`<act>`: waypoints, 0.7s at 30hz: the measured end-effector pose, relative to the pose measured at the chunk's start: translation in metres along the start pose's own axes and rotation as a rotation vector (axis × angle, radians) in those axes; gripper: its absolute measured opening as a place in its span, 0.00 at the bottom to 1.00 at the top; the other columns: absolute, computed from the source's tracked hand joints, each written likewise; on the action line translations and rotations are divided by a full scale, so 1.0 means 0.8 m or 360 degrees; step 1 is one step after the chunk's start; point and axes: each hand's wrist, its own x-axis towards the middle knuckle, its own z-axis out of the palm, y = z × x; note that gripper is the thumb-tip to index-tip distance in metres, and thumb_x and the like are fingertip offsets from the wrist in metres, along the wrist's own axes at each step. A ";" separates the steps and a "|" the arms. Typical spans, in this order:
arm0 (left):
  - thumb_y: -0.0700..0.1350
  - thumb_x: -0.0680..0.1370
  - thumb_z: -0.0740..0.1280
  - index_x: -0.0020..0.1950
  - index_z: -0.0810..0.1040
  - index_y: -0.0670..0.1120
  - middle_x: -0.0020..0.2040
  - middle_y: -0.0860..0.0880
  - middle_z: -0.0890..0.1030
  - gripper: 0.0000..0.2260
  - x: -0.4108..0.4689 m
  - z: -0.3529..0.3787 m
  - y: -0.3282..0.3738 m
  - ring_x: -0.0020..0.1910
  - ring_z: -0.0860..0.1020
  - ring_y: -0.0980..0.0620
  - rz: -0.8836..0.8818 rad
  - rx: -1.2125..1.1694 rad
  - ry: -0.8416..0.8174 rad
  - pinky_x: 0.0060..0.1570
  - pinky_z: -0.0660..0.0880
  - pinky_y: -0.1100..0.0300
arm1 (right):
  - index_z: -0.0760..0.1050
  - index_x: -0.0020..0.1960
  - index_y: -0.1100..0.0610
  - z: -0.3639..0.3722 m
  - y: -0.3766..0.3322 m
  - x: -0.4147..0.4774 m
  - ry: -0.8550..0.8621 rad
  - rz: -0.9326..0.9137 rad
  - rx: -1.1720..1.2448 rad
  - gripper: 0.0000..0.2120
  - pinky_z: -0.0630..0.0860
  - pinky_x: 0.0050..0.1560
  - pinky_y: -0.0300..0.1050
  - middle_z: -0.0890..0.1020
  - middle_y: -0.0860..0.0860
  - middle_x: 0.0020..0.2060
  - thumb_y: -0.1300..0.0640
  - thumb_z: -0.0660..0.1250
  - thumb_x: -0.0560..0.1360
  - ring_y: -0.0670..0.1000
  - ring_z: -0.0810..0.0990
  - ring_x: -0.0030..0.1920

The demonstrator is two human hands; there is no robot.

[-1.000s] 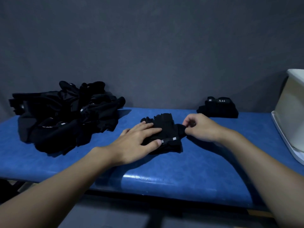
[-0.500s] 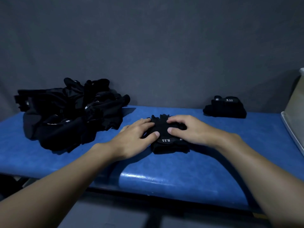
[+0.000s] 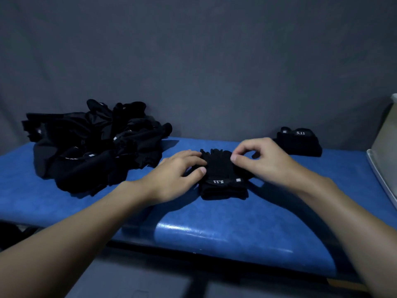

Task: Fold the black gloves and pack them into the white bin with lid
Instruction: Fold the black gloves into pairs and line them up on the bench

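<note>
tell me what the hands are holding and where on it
The left hand presses flat on the left side of the glove and grips nothing. The right hand, fingers curled, appears to pinch the fabric at the glove's right edge.

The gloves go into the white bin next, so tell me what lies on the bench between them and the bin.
Nothing visible does. Between the gloves and the white bin at the right edge lies only bare blue bench. The other folded pair sits farther back, off that line. The bin's top is out of view.
</note>
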 end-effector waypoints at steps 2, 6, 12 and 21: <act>0.58 0.77 0.57 0.59 0.82 0.53 0.65 0.56 0.77 0.19 -0.007 -0.008 0.007 0.66 0.73 0.57 0.0192 0.0024 0.0052 0.68 0.69 0.51 | 0.82 0.40 0.51 -0.008 -0.006 -0.007 -0.0094 -0.0029 -0.0022 0.04 0.68 0.43 0.26 0.84 0.45 0.40 0.55 0.72 0.74 0.38 0.79 0.41; 0.58 0.75 0.60 0.60 0.80 0.52 0.59 0.57 0.79 0.19 -0.019 -0.015 0.020 0.59 0.76 0.56 0.0369 0.0215 -0.0059 0.61 0.73 0.50 | 0.81 0.45 0.45 -0.011 0.001 -0.019 -0.0367 0.0084 -0.0075 0.12 0.72 0.53 0.36 0.82 0.42 0.46 0.43 0.76 0.65 0.41 0.80 0.49; 0.61 0.72 0.64 0.67 0.73 0.57 0.61 0.60 0.77 0.24 -0.029 -0.006 0.015 0.60 0.76 0.58 0.0270 0.0194 -0.0229 0.61 0.73 0.53 | 0.76 0.53 0.43 -0.004 0.000 -0.034 -0.0555 0.0063 -0.0395 0.17 0.70 0.54 0.37 0.76 0.38 0.50 0.55 0.76 0.68 0.40 0.73 0.52; 0.62 0.73 0.64 0.72 0.70 0.57 0.65 0.59 0.78 0.28 -0.031 -0.006 0.015 0.64 0.76 0.59 0.0222 0.0171 -0.0135 0.64 0.73 0.56 | 0.80 0.56 0.48 0.001 0.003 -0.035 -0.0360 -0.0047 -0.0424 0.10 0.71 0.56 0.38 0.80 0.38 0.49 0.56 0.68 0.77 0.40 0.76 0.51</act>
